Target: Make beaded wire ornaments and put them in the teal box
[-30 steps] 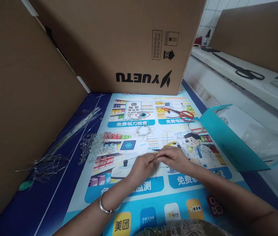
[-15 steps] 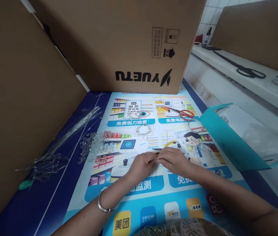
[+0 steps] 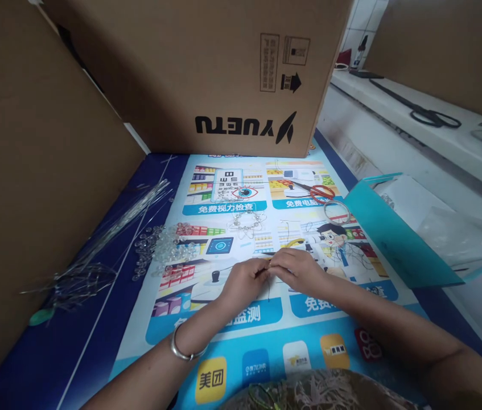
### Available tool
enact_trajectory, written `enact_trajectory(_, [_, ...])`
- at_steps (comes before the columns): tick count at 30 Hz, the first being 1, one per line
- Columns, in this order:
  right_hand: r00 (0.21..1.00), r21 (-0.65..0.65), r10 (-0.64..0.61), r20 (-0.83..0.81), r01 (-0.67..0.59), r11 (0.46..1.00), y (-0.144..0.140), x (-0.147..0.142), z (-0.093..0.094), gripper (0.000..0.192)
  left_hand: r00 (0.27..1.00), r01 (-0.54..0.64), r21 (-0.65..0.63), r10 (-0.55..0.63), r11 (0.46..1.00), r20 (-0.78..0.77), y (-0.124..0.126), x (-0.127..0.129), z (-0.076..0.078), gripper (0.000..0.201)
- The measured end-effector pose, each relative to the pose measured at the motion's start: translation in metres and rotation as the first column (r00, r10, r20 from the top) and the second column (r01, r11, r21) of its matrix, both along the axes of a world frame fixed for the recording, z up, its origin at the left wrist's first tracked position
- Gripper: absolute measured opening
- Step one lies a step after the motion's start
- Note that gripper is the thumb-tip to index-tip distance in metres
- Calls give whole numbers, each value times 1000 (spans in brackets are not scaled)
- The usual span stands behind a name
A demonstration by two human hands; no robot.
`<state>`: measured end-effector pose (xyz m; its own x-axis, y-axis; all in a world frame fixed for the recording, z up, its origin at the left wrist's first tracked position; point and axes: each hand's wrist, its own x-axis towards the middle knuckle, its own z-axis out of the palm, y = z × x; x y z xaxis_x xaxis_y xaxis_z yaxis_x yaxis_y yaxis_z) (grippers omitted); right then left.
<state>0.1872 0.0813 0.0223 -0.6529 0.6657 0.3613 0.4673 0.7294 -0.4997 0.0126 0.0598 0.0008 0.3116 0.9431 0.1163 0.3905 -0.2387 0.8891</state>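
Pinching a thin dark thread (image 3: 268,287) between left hand (image 3: 244,280) and right hand (image 3: 297,269), fingertips touching; clear beads (image 3: 161,250) lying at ten o'clock.

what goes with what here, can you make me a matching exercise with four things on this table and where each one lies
Things:
1. red-handled scissors
2. clear beads
3. teal folder
4. cardboard box

Places:
A. left of the hands
B. far end of the mat
C. right edge of the mat
D. just before the box, right of middle

Pairs: 1-D, 2-A, 3-C, 4-B
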Motion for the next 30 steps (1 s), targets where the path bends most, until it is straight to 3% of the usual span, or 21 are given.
enact_trajectory(11, [990, -116, 24, -139, -41, 992, 5, -3, 0, 12, 999, -18, -87, 22, 996, 45, 1, 0, -6, 21])
enact_trajectory(16, [991, -266, 22, -132, -57, 962, 12, 5, 20, 14, 997, -36, -87, 42, 996, 65, 1, -1, -7, 16])
enact_trajectory(19, [997, -290, -78, -18, 69, 954, 20, 19, 36, 16, 992, -67, -82, 76, 994, 104, 3, -2, -5, 16])
enact_trajectory(22, [973, -228, -112, 203, 158, 961, 19, 31, 41, 19, 984, -96, -81, 107, 992, 142, 4, -3, -5, 16])
enact_trajectory(26, [884, -152, -28, 467, 112, 982, -11, 38, 34, 25, 978, -104, -75, 116, 992, 175, 3, -3, -5, 16])
enact_trajectory(30, [839, -75, -70, 539, 131, 989, -44, 58, 23, 28, 979, -82, -86, 96, 993, 179, 1, -2, -2, 16])
